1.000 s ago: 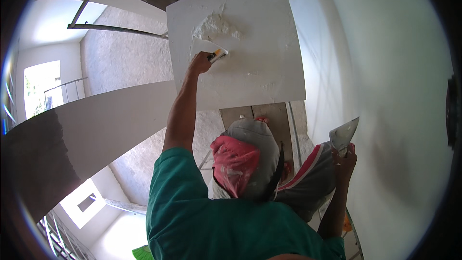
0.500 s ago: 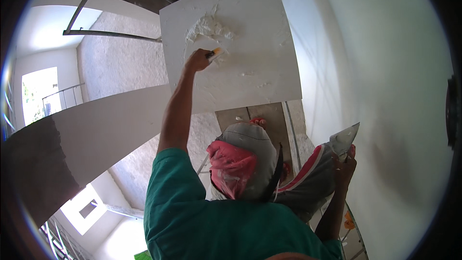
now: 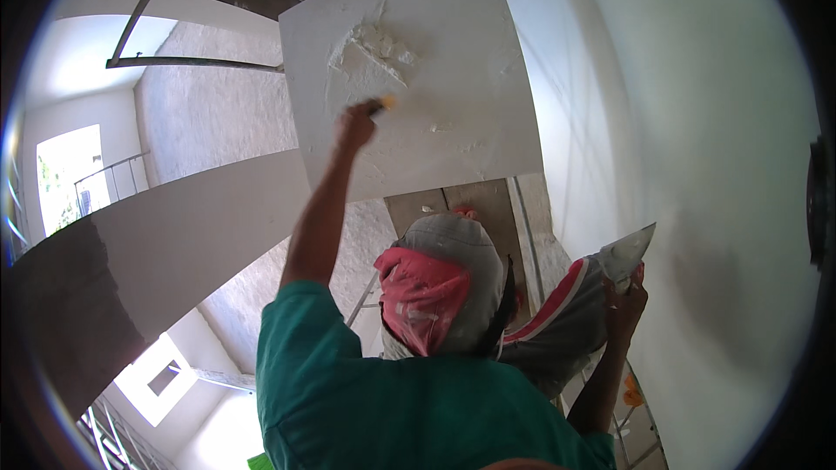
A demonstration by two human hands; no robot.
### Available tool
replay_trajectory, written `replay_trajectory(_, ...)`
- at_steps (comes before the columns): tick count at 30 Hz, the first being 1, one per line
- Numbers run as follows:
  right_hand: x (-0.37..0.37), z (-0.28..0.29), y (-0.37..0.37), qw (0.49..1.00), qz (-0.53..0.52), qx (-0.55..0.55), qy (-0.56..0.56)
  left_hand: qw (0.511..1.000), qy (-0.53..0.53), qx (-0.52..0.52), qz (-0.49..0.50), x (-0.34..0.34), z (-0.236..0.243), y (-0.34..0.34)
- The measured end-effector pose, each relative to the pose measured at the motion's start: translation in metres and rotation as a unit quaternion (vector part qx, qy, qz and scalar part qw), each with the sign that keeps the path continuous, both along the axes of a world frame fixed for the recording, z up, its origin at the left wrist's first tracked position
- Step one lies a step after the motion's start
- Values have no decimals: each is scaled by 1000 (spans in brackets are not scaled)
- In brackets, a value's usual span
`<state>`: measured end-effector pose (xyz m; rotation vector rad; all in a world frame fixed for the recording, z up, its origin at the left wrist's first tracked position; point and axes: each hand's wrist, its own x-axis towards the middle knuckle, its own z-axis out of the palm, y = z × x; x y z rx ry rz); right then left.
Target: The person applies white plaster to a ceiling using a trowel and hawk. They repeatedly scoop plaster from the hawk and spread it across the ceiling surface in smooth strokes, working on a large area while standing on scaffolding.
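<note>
Over a broad pale board, my left hand is closed round the black and yellow handle of a putty knife. Motion blurs it, and I cannot make out its blade. Just beyond the knife, a ragged heap of white putty lies on the board, with smaller smears around it. Low on the right, near my bent knee, my right hand grips a wide-bladed putty knife. Its metal blade is smeared white and points up toward the pale wall.
A smooth white wall rises close on my right. Brown planks lie under the board and my feet. Metal scaffold bars stand at the far left. A curved, partly grey-coated ledge runs along the left, above a lower floor.
My left hand has drawn slightly nearer to me with its putty knife. The putty heap's near side now has a straighter edge. My right hand has barely moved.
</note>
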<state>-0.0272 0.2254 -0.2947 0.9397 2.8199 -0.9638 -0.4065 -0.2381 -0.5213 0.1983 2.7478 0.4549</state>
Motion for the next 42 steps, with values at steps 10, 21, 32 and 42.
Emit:
replay_trajectory(10,3,-1,-7,994,-65,-21,-89,998,-58,-1,-36,-19,29,23)
replay_trajectory(21,-1,7,-13,998,-49,-28,-33,993,-80,-14,-83,-52,40,33)
replay_trajectory(32,18,-11,-1,1000,-22,-19,0,990,-60,-48,-122,-57,57,95)
replay_trajectory(42,2,6,-5,997,17,47,-51,960,269,-45,-59,53,-41,90)
